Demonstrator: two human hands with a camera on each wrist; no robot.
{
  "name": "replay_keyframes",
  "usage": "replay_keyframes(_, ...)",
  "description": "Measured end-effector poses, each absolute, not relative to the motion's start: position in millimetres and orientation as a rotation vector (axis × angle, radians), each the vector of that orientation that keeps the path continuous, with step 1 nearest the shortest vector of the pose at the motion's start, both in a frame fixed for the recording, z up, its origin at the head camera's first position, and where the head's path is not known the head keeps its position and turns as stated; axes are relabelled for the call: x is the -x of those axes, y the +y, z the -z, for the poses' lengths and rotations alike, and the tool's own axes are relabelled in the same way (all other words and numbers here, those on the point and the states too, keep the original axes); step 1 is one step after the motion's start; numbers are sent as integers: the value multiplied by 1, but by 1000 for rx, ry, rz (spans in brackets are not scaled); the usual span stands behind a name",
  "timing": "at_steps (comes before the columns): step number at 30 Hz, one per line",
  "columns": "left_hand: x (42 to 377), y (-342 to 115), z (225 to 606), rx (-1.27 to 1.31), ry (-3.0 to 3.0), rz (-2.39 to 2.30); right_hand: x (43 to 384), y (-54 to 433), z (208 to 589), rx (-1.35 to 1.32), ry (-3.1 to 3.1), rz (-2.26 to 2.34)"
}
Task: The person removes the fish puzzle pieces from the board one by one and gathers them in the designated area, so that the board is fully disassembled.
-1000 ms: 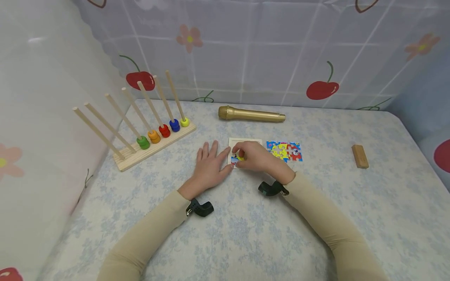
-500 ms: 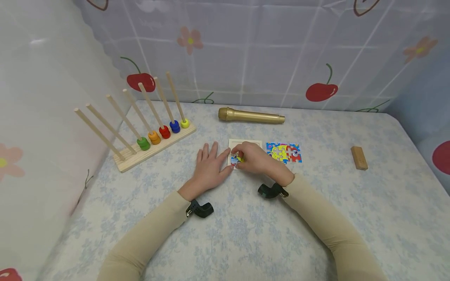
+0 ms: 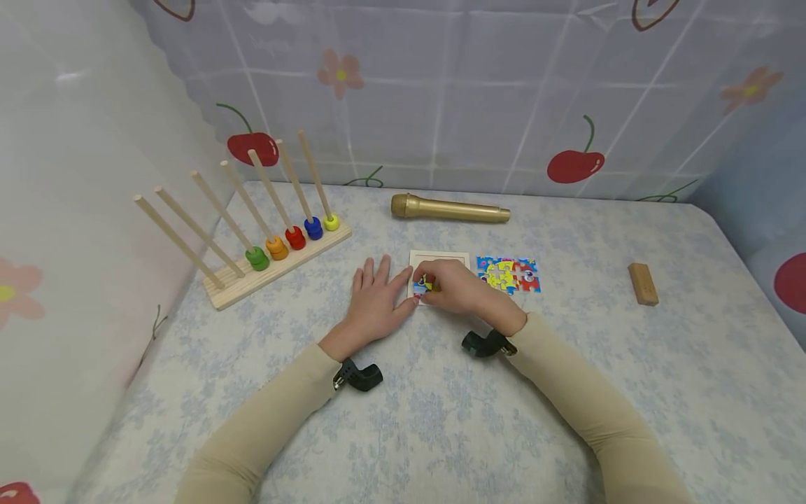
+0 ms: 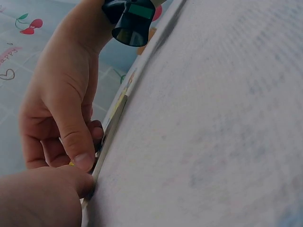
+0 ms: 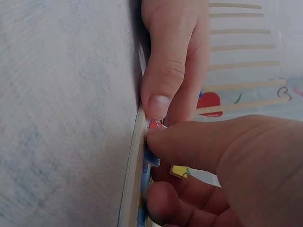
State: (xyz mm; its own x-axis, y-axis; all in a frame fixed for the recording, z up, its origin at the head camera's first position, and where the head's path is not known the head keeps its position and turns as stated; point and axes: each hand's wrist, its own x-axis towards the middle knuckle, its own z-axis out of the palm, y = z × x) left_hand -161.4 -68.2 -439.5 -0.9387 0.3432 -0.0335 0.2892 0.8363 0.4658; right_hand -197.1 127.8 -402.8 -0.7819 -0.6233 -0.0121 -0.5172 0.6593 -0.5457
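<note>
My left hand (image 3: pixel 373 302) lies with fingers spread at the left edge of a small pale puzzle frame (image 3: pixel 440 254), its thumb and index fingertip against the rim. My right hand (image 3: pixel 455 285) is over the frame, fingers curled, pinching a jigsaw puzzle piece (image 5: pixel 179 171) with yellow on it. In the right wrist view, the right thumb presses by a red and blue piece (image 5: pixel 154 125) at the frame's corner, close to the left thumb. Part of the frame is hidden under the right hand. Right of it lies a group of colourful puzzle pieces (image 3: pixel 508 273) fitted together.
A wooden peg stand (image 3: pixel 280 262) with coloured rings stands at the left. A gold microphone (image 3: pixel 450 208) lies behind the puzzle frame. A small wooden block (image 3: pixel 643 284) is at the right. Patterned curtains (image 3: pixel 491 91) hang behind the table.
The right hand's fingers shift slightly over the frame's left part, and the pieces under them show a little differently. The left hand stays in place.
</note>
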Motion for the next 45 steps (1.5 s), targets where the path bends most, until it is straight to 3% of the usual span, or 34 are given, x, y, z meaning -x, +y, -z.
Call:
replay_keyframes(24, 161, -67, 442, -500, 2903, -698, 197, 136, 394, 861, 2697, 857)
replay_keyframes(45, 161, -68, 441, -475, 2894, -714, 183, 224, 386, 489, 2696, 891)
